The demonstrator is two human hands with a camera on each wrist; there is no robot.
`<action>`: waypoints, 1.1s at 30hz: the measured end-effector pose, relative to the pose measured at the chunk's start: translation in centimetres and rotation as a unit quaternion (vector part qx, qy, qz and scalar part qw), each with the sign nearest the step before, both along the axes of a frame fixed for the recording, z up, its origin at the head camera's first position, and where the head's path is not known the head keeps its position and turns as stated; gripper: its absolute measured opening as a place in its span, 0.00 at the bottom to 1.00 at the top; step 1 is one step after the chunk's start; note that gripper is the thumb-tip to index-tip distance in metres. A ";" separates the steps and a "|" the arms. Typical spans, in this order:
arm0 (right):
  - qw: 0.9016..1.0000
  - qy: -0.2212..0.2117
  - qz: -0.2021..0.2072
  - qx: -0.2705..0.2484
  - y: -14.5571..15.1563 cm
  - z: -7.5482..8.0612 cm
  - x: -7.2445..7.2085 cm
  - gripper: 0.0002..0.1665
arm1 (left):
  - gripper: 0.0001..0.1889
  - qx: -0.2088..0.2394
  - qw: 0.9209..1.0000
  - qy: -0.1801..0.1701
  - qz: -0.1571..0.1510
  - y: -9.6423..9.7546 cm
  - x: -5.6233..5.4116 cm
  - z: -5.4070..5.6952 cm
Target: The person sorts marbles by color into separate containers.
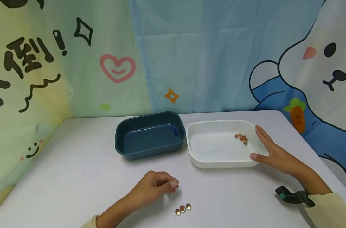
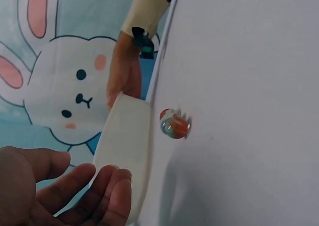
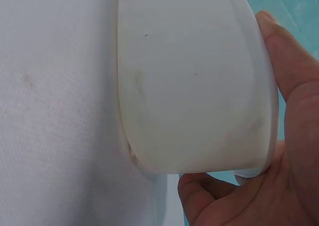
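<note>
My left hand (image 1: 154, 188) hovers above the table with loosely bent fingers; nothing shows between them in the left wrist view. Just to its near right, three glass marbles (image 1: 182, 209) with orange and amber tints lie in a short row. At the right, my right hand (image 1: 275, 155) holds the end of a white tray (image 1: 218, 165), its thumb on the rim near the front corner and its fingers around the end wall. Inside that tray sit several orange and amber marbles (image 1: 242, 138), toward its right side.
A dark blue tray (image 1: 147, 154) stands left of the white one, almost touching it, with several blue marbles (image 1: 174, 128) near its right end. White cloth covers the table (image 1: 61, 177). A printed curtain (image 1: 190, 63) hangs behind the table's back edge.
</note>
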State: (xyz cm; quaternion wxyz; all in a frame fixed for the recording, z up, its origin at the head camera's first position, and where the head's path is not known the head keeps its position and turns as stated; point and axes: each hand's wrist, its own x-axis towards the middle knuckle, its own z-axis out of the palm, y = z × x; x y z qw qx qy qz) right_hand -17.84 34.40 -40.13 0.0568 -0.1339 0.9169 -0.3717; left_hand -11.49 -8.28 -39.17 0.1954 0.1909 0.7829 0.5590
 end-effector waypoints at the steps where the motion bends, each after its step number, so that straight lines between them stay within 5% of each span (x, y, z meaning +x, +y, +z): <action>1: 1.000 0.001 0.000 0.000 0.0 0.0 0.0 0.63 | 0.10 -0.003 1.000 0.006 -0.003 0.0 0.1 -0.1; 11: 1.000 0.001 -0.002 0.004 0.0 -0.2 -0.1 0.63 | 0.05 -0.021 0.995 0.098 -0.008 -0.1 1.4 -0.9; 19: 1.000 0.003 -0.002 0.005 0.0 -0.2 -0.1 0.63 | 0.06 -0.026 0.986 0.147 -0.076 -0.5 2.2 -1.5; 33: 1.000 0.004 -0.001 0.003 0.1 -0.2 -0.1 0.62 | 0.07 -0.023 0.982 0.164 -0.092 -0.3 2.9 -2.2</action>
